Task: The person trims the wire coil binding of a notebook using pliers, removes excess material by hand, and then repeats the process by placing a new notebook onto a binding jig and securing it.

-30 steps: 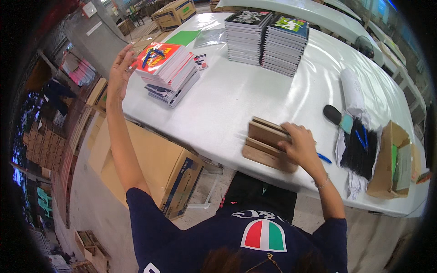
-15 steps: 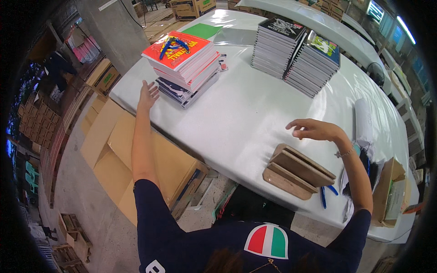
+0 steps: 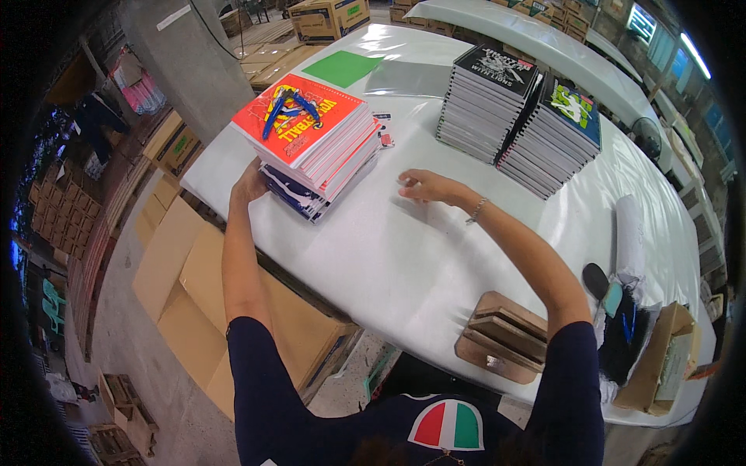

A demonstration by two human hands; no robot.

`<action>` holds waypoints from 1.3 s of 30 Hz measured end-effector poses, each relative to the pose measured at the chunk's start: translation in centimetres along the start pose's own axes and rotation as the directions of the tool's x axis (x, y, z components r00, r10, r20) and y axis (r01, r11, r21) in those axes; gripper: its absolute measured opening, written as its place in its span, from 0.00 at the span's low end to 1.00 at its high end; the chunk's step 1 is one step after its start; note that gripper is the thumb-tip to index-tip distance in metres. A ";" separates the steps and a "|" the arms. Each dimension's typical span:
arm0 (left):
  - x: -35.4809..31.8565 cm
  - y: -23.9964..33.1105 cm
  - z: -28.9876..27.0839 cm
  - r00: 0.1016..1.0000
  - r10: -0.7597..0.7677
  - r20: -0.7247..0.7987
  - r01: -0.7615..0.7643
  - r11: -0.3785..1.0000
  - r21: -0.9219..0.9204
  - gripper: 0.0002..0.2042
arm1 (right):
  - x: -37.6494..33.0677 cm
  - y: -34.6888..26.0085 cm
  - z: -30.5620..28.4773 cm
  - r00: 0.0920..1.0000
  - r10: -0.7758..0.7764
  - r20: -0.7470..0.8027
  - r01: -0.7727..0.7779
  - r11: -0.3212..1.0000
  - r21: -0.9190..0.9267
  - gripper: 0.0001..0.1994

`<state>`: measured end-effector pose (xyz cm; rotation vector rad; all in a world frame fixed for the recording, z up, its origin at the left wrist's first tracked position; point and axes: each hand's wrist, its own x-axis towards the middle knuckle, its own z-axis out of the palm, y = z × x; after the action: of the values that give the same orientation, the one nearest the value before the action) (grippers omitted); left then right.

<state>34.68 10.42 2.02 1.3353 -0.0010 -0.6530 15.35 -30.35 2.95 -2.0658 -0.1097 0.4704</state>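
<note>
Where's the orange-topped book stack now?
In the head view, the orange-topped book stack stands at the left of the white table, the left hand at its lower left, a green sheet behind.

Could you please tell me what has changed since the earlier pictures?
The right hand let go of the stand and moved forward and left, toward the orange books. The left hand came down beside the dark books beneath them. The blue tool stayed on top.
</note>
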 end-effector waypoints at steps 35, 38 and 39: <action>1.8 -9.6 -0.8 0.715 0.549 -0.433 -0.648 0.753 -0.114 0.25 | 21.6 0.0 -0.2 0.653 0.375 -0.658 -0.266 0.927 0.264 0.23; 2.4 -9.0 0.3 0.713 0.580 -0.394 -0.658 0.748 -0.090 0.26 | 21.8 2.0 -3.9 0.848 0.332 -0.414 -0.121 0.881 0.458 0.17; 2.2 -9.0 0.0 0.712 0.574 -0.404 -0.658 0.746 -0.100 0.26 | 22.1 2.2 -3.4 0.870 0.315 -0.380 -0.097 0.864 0.493 0.16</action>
<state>32.54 8.68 -6.87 1.1018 -0.0828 0.1721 36.69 -28.38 -3.70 -1.6624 0.4759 0.1138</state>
